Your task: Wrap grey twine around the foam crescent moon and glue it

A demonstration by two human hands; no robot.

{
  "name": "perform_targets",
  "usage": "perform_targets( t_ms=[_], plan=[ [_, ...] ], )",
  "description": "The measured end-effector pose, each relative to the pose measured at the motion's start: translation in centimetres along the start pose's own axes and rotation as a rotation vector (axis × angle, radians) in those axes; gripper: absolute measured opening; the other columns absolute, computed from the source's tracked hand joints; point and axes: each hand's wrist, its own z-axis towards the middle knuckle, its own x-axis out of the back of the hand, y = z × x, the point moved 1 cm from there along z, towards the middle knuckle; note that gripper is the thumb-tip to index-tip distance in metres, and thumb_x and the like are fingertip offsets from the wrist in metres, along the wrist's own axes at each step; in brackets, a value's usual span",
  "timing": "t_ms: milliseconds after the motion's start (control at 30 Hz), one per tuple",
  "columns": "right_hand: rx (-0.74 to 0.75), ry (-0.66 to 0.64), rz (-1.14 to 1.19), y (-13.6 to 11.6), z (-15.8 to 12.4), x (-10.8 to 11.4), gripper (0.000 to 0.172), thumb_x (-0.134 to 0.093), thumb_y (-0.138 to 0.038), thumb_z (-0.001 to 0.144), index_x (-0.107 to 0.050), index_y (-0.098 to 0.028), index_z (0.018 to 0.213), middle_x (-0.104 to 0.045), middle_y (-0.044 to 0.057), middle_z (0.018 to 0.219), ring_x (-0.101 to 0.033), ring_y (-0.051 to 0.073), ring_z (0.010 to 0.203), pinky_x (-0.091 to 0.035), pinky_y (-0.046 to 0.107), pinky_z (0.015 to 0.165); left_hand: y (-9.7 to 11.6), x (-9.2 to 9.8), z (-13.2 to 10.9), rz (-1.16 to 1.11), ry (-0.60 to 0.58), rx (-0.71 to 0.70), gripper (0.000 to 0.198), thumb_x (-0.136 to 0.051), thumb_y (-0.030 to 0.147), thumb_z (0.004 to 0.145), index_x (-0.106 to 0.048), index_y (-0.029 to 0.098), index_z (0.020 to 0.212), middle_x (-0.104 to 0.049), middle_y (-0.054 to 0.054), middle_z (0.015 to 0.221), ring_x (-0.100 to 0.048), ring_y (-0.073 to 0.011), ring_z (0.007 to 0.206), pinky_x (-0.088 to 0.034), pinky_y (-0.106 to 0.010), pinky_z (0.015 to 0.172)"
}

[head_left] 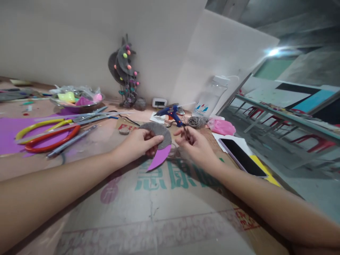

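Note:
A purple crescent (160, 157), its upper part covered in grey yarn (162, 130), is pinched between the thumb and fingers of my left hand (145, 143). Its bare purple tip points down and left. My right hand (195, 141) is just to the right of the crescent, apart from it, with curled fingers around something thin and dark that I cannot make out. Below both hands lies a printed cardboard sheet (148, 212). Behind my right hand sits a ball of grey yarn (196, 122), beside a blue glue gun (171, 113).
Scissors with yellow and red handles (53, 136) and a pen (71, 141) lie left on purple sheets (7, 132). A metal bowl (79, 108) holds colourful pieces. A decorated grey moon (123, 67) stands against the wall. Right are a bottle (209, 97) and a phone (241, 156).

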Motion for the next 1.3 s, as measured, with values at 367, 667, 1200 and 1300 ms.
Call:
perform_targets(
  t_ms=[367,667,1200,1300],
  plan=[
    [-0.146,-0.115,0.141,1.5,-0.2,-1.2,0.024,-0.059,-0.039,0.077,-0.057,-0.016,0.071,-0.055,-0.001,0.064,-0.051,0.010,0.058,-0.042,0.024,0.056,0.6,0.0,-0.3,-0.033,0.019,0.013,0.033,-0.055,0.042,0.082,-0.052,0.015,0.064,-0.052,0.003,0.049,-0.048,-0.0071,0.043,-0.034,-0.017,0.040],
    [-0.150,-0.118,0.224,1.5,-0.4,-1.4,0.025,-0.057,-0.041,0.079,-0.051,-0.018,0.070,-0.050,-0.004,0.062,-0.050,0.009,0.055,-0.045,0.023,0.055,-0.5,0.0,0.0,0.198,-0.060,-0.061,0.040,-0.055,0.055,0.076,-0.059,0.016,0.069,-0.060,-0.001,0.060,-0.054,-0.0130,0.054,-0.037,-0.022,0.046],
    [-0.152,-0.071,0.306,1.3,-0.4,-1.1,0.023,-0.056,-0.039,0.079,-0.051,-0.018,0.072,-0.043,-0.006,0.059,-0.039,0.007,0.050,-0.036,0.022,0.052,-0.1,-0.1,-0.1,0.175,-0.215,-0.203,0.028,-0.053,0.041,0.082,-0.055,0.017,0.068,-0.047,0.004,0.062,-0.044,-0.0095,0.057,-0.032,-0.021,0.052],
    [-0.147,-0.074,0.313,1.4,-0.4,-1.2,0.023,-0.056,-0.039,0.079,-0.051,-0.018,0.072,-0.041,-0.006,0.058,-0.038,0.007,0.051,-0.034,0.022,0.052,-0.1,0.0,-0.1,0.139,-0.231,-0.193,0.027,-0.052,0.039,0.082,-0.054,0.016,0.067,-0.046,0.004,0.061,-0.043,-0.0093,0.056,-0.032,-0.022,0.051]
  ],
)
